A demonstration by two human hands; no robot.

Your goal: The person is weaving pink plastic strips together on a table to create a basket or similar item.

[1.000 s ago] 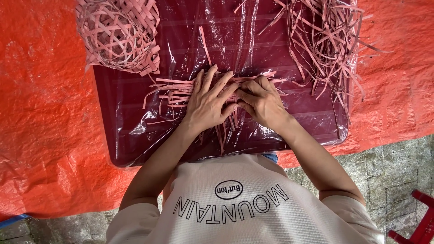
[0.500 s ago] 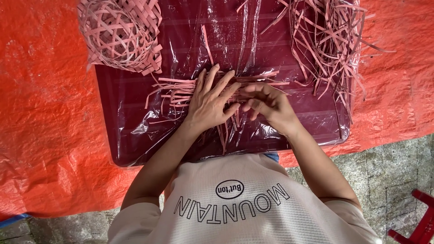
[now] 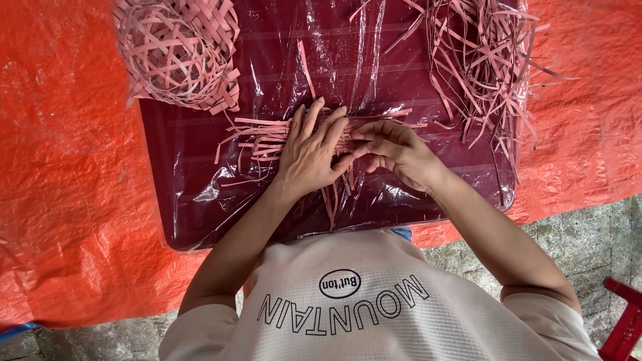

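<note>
A small flat weave of pink strips (image 3: 267, 137) lies in the middle of a dark red table (image 3: 194, 200) wrapped in clear plastic. My left hand (image 3: 313, 152) presses flat on the weave, fingers spread. Just to its right, my right hand (image 3: 396, 152) pinches a pink strip at the weave's edge with curled fingers. Strip ends stick out to the left, right and toward me from under both hands.
A round woven pink basket (image 3: 175, 50) sits at the table's far left corner. A loose heap of pink strips (image 3: 481, 60) lies at the far right. An orange tarp (image 3: 67, 167) covers the ground around the table. A red object (image 3: 625, 327) shows at the bottom right.
My right hand has shifted slightly right along the weave's edge and its fingers have curled in on a strip. The left hand stays pressed on the weave.
</note>
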